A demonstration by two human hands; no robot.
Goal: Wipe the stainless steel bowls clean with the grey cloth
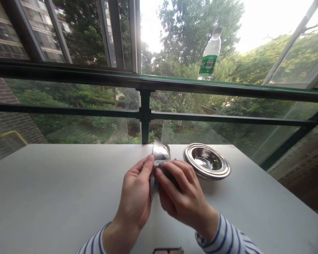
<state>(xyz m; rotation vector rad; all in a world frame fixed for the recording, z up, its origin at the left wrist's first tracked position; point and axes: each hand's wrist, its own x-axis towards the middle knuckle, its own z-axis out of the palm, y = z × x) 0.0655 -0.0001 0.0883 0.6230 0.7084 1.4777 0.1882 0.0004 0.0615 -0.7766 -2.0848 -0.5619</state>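
Observation:
A shiny steel bowl (161,151) is tipped on its side above the white table, its curved wall showing beyond my fingers. My left hand (136,192) grips it, thumb uppermost at the rim. Fingers bent, my right hand (181,188) presses a crumpled grey cloth (169,173) against the bowl. Much of the cloth and the bowl's lower part are hidden behind my hands. To the right, a stack of steel bowls (187,157) with wide rims rests on the table, apart from my right hand.
The white table (69,197) reaches to a dark green railing (95,111) and windows. On the railing's top stands a clear plastic bottle (208,63) with a green label. A dark-edged object (168,251), partly cut off, lies at the near edge.

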